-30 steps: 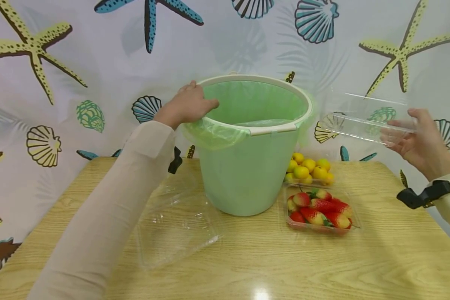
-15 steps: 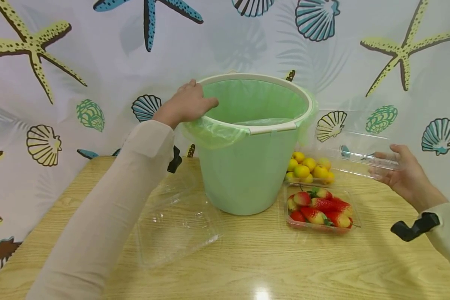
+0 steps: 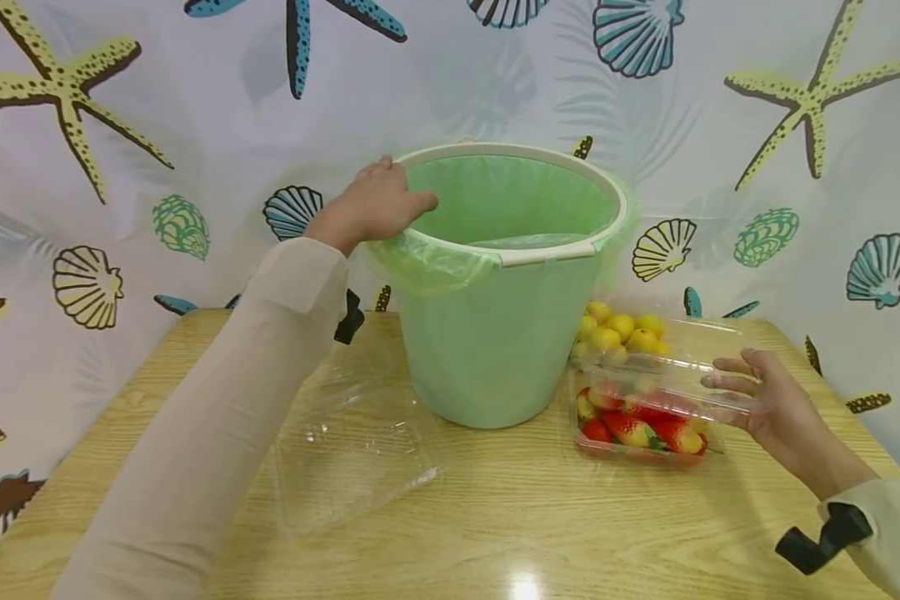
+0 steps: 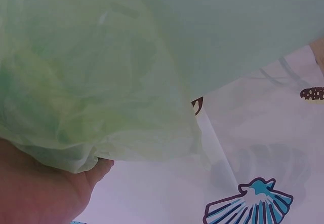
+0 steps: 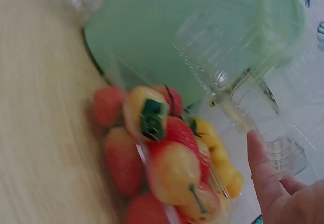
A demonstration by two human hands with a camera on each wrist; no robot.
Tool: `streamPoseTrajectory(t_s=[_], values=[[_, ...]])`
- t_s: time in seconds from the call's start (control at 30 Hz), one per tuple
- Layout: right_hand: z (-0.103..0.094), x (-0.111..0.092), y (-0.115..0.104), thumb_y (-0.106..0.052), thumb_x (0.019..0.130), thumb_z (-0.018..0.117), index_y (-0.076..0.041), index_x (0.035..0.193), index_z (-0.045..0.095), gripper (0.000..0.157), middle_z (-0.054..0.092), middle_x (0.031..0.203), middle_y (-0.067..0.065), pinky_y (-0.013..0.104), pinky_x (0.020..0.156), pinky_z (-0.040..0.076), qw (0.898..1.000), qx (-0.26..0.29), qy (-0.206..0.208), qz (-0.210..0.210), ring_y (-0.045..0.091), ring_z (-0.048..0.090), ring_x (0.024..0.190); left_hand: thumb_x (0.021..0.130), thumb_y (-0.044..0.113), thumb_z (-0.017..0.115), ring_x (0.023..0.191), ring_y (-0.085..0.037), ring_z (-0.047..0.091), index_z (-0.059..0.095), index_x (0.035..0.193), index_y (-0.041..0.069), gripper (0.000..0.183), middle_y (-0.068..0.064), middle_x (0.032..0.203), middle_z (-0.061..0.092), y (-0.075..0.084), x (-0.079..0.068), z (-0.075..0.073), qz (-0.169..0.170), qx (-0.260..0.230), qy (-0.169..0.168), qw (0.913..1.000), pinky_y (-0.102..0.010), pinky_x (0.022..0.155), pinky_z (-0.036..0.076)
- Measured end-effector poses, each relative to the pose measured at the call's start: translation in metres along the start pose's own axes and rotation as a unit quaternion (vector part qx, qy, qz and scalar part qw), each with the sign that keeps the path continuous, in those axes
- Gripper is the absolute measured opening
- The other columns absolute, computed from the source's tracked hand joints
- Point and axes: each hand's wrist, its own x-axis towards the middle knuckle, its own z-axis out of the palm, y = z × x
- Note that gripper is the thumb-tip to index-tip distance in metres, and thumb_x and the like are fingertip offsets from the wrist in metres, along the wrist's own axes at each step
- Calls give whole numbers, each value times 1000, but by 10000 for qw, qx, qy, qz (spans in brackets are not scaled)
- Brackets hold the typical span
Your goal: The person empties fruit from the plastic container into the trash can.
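My left hand point(image 3: 378, 204) grips the rim of a green bin point(image 3: 487, 350), over its thin green bag liner point(image 3: 450, 267). In the left wrist view the liner point(image 4: 101, 82) hangs in folds beside the hand. With my right hand point(image 3: 772, 404) I hold a clear plastic container point(image 3: 682, 385) by its right end, fingers spread along it. It hovers over a clear tray of strawberries point(image 3: 637, 432) and overlaps some yellow fruit point(image 3: 622, 333) behind. The right wrist view shows the container point(image 5: 238, 46) tilted in front of the bin, nothing visible inside it.
Two clear plastic pieces, one nearer point(image 3: 352, 467) and one farther back point(image 3: 356, 362), lie on the wooden table point(image 3: 510, 517) left of the bin. Close behind the table hangs a shell-and-starfish patterned cloth point(image 3: 217, 125).
My right hand has come down and to the left with the clear container, from beside the backdrop to over the fruit. The left hand stays on the bin's rim.
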Motion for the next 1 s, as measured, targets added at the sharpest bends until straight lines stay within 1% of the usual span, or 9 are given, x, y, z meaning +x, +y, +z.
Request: streamPoseTrajectory(t_s=[0.1,0.13,0.27,0.33,0.47,0.63,0.77,0.9,1.0], values=[[8,-8,5,-39,96,30,-13,113,36,32,55,101,-2,27,74,52,9999,104,-26,57,11,60,89,92,40,29,136,-31,-9,20,137,-9,67,-20,148,-8,0,-1,-1,-11,12,-19,10000,-45,110,3],[11,-10,7,-39,96,30,-12,112,37,32,55,100,-1,28,74,52,9997,207,-66,59,12,60,88,92,40,29,136,-31,-9,24,136,-9,66,-20,148,-7,-1,-1,-1,-5,9,-17,10000,-45,110,3],[18,-20,15,-32,98,27,-11,110,44,30,54,99,3,32,76,52,9968,725,-345,-27,15,61,87,92,39,29,136,-31,-9,18,138,-9,67,-20,148,-7,-1,-2,-1,9,-21,-14,10000,-45,110,3],[21,-24,20,-31,98,26,-13,107,48,30,54,98,2,32,77,51,9959,821,-390,-15,14,60,87,92,39,30,136,-31,-9,20,137,-9,67,-20,148,-7,-2,-2,-1,10,-38,5,10000,-45,110,3],[27,-34,30,-31,99,23,-15,106,52,33,58,97,0,32,77,51,9940,911,-595,116,14,61,87,92,39,30,136,-31,-8,12,139,-9,69,-19,148,-9,-2,-2,-1,-23,-55,13,10000,-46,110,4],[34,-48,40,-29,99,16,-17,111,52,40,59,101,-2,35,81,49,9842,1210,-1264,272,16,60,92,92,39,30,136,-32,-7,10,139,-9,70,-19,148,-10,-2,0,0,-35,-52,-9,10000,-46,110,5],[41,-55,43,-28,99,12,-17,118,47,42,55,107,-2,36,85,46,9798,1174,-1587,316,18,58,95,92,39,30,136,-32,-7,12,139,-9,70,-19,148,-8,-2,1,0,-30,-12,4,10000,-45,110,5],[48,-59,45,-29,99,10,-19,123,45,44,51,113,-1,34,88,45,9787,1070,-1712,383,18,57,97,92,39,31,136,-31,-8,11,140,-8,70,-19,148,-8,-2,0,0,-47,-22,12,10000,-45,110,4],[56,-61,48,-30,99,11,-20,121,46,42,51,113,-1,35,89,45,9777,1112,-1676,605,18,58,97,92,39,31,136,-31,-8,9,140,-8,71,-18,148,-9,-1,0,0,-58,-46,15,10000,-45,110,4]])
